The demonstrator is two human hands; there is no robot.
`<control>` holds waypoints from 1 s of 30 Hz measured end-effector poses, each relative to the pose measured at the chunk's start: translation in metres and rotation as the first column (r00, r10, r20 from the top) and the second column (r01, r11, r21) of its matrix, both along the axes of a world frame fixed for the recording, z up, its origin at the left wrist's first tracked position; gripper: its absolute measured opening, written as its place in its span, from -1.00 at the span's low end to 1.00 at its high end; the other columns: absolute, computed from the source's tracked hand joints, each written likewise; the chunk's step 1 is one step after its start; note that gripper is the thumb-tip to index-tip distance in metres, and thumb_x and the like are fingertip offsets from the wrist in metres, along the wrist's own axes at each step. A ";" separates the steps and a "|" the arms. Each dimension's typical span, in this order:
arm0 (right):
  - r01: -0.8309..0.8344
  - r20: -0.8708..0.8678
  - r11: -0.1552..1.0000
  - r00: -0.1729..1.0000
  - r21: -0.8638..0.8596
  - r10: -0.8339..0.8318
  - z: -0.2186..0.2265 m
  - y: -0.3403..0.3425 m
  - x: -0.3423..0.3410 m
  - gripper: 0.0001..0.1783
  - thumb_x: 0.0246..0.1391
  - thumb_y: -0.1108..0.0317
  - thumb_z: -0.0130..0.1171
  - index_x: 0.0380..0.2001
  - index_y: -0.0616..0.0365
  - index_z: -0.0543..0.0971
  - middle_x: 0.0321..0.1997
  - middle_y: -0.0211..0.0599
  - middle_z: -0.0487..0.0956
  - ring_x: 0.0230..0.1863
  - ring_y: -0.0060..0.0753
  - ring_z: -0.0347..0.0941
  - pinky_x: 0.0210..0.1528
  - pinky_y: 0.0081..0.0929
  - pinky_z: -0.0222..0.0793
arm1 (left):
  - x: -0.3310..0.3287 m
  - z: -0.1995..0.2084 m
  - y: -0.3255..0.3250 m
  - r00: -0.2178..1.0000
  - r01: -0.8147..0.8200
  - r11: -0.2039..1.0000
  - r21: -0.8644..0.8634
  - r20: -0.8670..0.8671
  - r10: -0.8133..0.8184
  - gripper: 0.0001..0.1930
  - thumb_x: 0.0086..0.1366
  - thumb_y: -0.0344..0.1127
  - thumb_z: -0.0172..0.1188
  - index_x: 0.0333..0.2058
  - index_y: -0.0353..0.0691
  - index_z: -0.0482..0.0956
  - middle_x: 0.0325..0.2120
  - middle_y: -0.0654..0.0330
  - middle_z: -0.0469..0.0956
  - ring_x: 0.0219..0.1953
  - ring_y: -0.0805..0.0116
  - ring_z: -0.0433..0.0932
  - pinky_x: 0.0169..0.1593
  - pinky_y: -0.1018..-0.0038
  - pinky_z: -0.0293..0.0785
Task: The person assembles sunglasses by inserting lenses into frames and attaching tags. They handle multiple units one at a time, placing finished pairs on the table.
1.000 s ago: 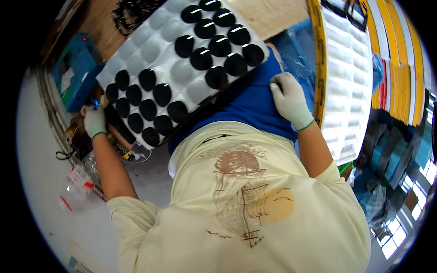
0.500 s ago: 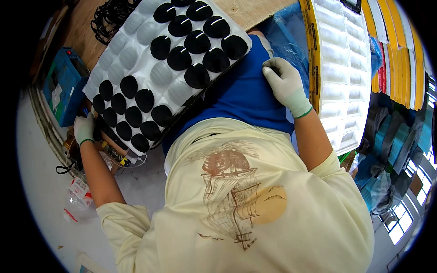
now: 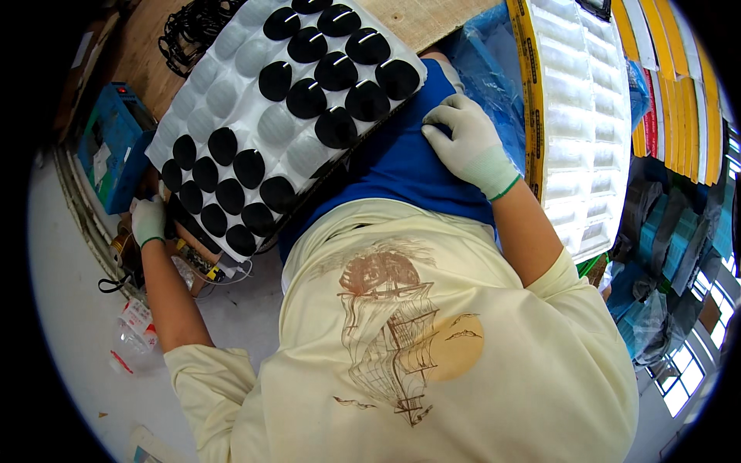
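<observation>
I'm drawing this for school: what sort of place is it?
Probably a workshop or factory: a white tray holds black discs, there's a wooden table, and a yellow and white stack is at the right.

1 clear bottle (image 3: 136, 338), 1 black tangle (image 3: 185, 40)

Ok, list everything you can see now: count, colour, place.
Dimpled tray: 1, white, upper left
Glossy discs: 22 visible, black, on dimpled tray
Tabletop: 1, wooden brown, top
Wiry bundle: 1, black, on tabletop
Box: 1, blue, left of dimpled tray
Bottle: 1, clear, lower left
Gridded tray: 1, white with yellow edge, right
Plastic film: uncounted, blue, beside gridded tray
Stacked boards: several, yellow and white, upper right
Crates: several, light blue, far right
Shirt: 1, cream, lower centre
Lower garment: 1, blue, centre
Left hand: 1, white-gloved, beside box
Right hand: 1, white-gloved, over lower garment
</observation>
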State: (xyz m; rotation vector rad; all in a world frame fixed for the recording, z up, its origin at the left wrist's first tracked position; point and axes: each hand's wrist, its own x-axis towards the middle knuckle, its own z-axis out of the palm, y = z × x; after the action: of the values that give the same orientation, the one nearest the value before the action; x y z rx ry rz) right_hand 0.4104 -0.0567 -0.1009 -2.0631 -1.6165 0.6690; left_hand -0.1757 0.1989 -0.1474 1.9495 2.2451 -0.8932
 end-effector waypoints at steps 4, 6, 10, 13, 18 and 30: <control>0.019 -0.034 1.000 0.999 0.004 -0.019 -0.006 -0.001 0.004 -0.82 0.12 0.31 0.22 -0.32 0.18 0.68 -0.18 -0.01 0.60 -0.08 0.07 0.54 0.05 -0.14 0.46 | 0.008 0.009 -0.011 0.998 -0.038 0.994 0.098 0.060 0.032 -0.46 0.46 -0.01 -0.05 -0.10 -0.51 0.58 -0.14 -0.34 0.62 -0.06 -0.29 0.60 0.01 -0.04 0.51; 0.035 -0.071 0.999 0.997 0.001 -0.035 -0.008 -0.002 0.006 -0.82 0.13 0.32 0.20 -0.31 0.20 0.66 -0.17 0.01 0.60 -0.07 0.09 0.53 0.06 -0.13 0.45 | 0.006 0.011 -0.010 0.998 -0.043 0.996 0.078 0.051 0.040 -0.47 0.46 -0.02 -0.04 -0.10 -0.51 0.58 -0.14 -0.33 0.62 -0.06 -0.28 0.60 0.01 -0.03 0.52; 0.041 -0.119 0.999 0.992 -0.028 -0.044 -0.004 0.000 0.008 -0.80 0.16 0.32 0.18 -0.27 0.22 0.64 -0.16 0.04 0.60 -0.07 0.11 0.53 0.07 -0.13 0.44 | -0.028 0.003 -0.013 0.995 0.009 0.994 0.113 0.102 -0.020 -0.43 0.42 0.03 -0.02 -0.11 -0.48 0.64 -0.15 -0.32 0.63 -0.07 -0.26 0.61 0.02 -0.02 0.50; 0.105 -0.150 0.993 0.982 -0.052 -0.111 -0.001 -0.003 0.009 -0.77 0.17 0.29 0.17 -0.26 0.25 0.63 -0.16 0.05 0.60 -0.06 0.12 0.54 0.06 -0.15 0.44 | -0.010 0.019 -0.017 0.966 -0.134 0.981 0.140 0.239 0.098 -0.43 0.41 0.04 -0.03 -0.13 -0.47 0.65 -0.20 -0.29 0.64 -0.13 -0.26 0.62 -0.03 -0.01 0.49; 0.309 -0.179 0.951 0.937 0.029 -0.299 0.006 -0.006 0.005 -0.77 0.16 0.30 0.21 -0.26 0.28 0.64 -0.22 0.01 0.63 -0.19 -0.03 0.60 -0.05 -0.27 0.50 | -0.017 0.040 -0.044 0.862 -0.277 0.941 0.195 0.483 0.153 -0.44 0.43 0.05 -0.04 -0.22 -0.46 0.62 -0.35 -0.21 0.61 -0.28 -0.21 0.56 -0.12 0.04 0.42; -0.142 -0.866 0.990 0.492 0.014 0.083 0.097 -0.025 -0.080 -0.26 0.23 0.01 0.25 0.26 0.37 0.39 0.11 -0.04 0.56 0.10 -0.30 0.50 0.16 -0.34 0.45 | 0.192 0.155 -0.223 0.254 -0.183 0.917 0.356 0.918 -0.306 -0.70 0.33 -0.23 0.19 -0.14 -0.38 0.62 -0.39 0.05 0.59 -0.40 0.36 0.56 -0.31 0.39 0.47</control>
State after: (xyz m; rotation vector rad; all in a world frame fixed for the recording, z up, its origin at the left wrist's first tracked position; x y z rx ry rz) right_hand 0.3302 -0.0815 -0.0035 -1.2182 -1.0846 1.5191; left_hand 0.0164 -0.0243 0.0072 1.8133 1.5132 0.8062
